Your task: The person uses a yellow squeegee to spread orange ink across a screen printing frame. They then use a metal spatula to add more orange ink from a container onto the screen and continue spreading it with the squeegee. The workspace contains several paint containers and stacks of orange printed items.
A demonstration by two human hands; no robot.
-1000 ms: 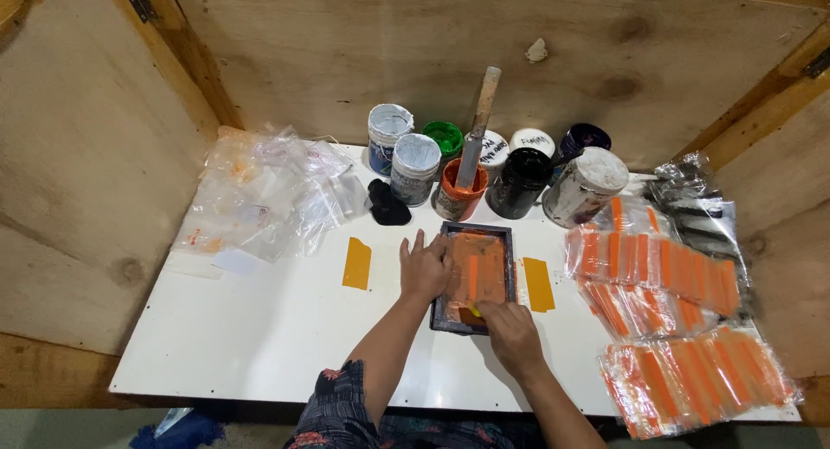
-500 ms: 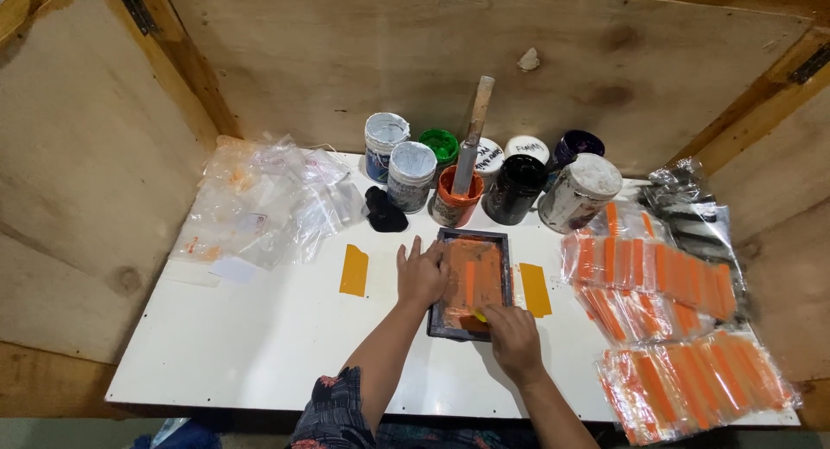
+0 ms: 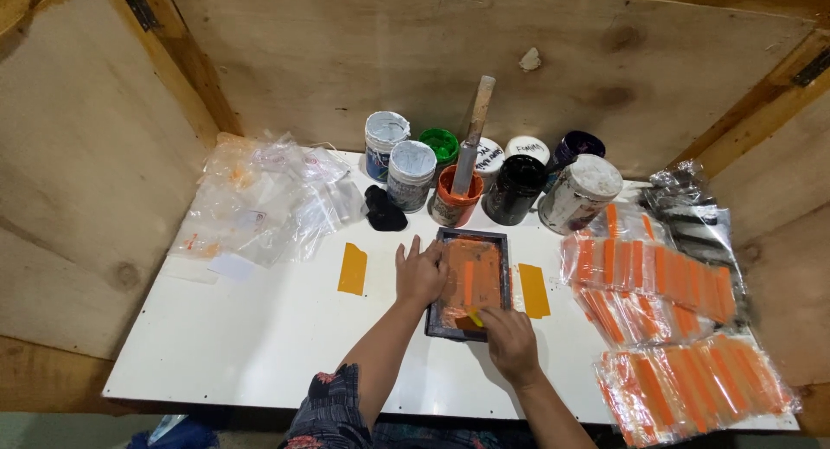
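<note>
A small dark-framed printing screen smeared with orange ink lies flat on the white table. My left hand presses on its left edge, fingers spread. At the near end of the frame my right hand grips a small yellow-edged squeegee, which rests on the ink. Two orange strips lie beside the frame, one to the left and one to the right.
Several paint pots stand behind the frame; an orange pot holds a wooden-handled spatula. A black cloth lies near them. Clear plastic bags pile at left, bagged orange strips at right. Plywood walls enclose the table.
My right hand has stayed at the near end of the frame with only slight shifts. The view has tilted a little. My left hand keeps its place.
</note>
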